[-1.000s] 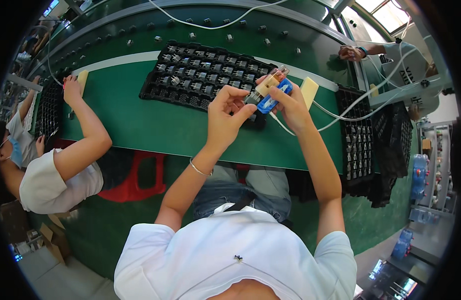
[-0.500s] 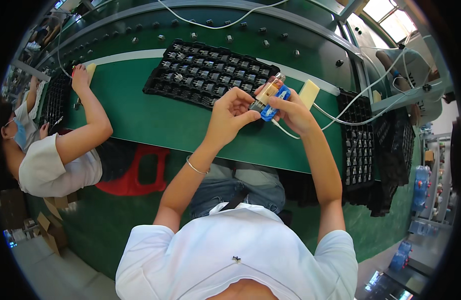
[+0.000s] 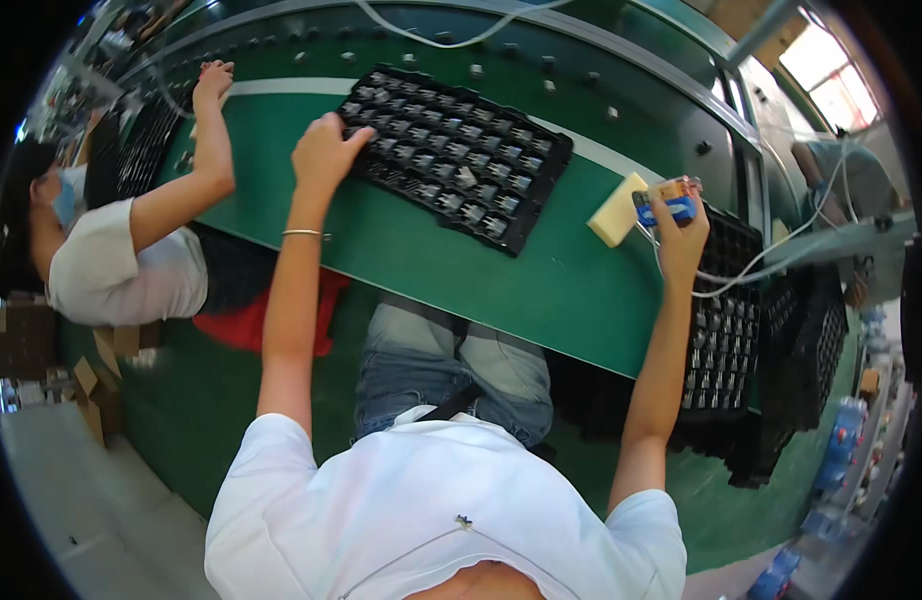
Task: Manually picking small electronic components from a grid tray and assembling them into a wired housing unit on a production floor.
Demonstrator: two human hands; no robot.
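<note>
Trays were the main things in reach: one black plastic compartment tray [image 3: 461, 160] lay flat on the green counter [image 3: 541, 270], slightly skewed, its many small cells each holding a small grey part, too small to count. The left hand [image 3: 326, 150] rested on that tray's near-left corner, fingers spread loosely and pressing down, gripping nothing that could be made out. The right hand [image 3: 681, 225] was well apart from it, raised at the counter's right end, closed around one small blue and orange tool [image 3: 669, 200], from which one thin white cord [image 3: 751, 265] looped away to the right. Just beside that hand, touching the counter, lay one pale yellow foam block [image 3: 618, 210].

A second black tray of parts [image 3: 721, 340] sat past the counter's right edge, below the right forearm, with more dark trays [image 3: 811, 360] stacked beyond it; their number could not be told. One thin bracelet [image 3: 303, 233] circled the left wrist.

At the left, another person in a white shirt [image 3: 121, 270] reached one hand [image 3: 213, 80] onto the same counter, next to a further black tray [image 3: 146, 140] at the far left. A red stool [image 3: 251, 320] showed under the counter between the two people. A second co-worker's sleeve [image 3: 831, 170] was visible at the far right.
</note>
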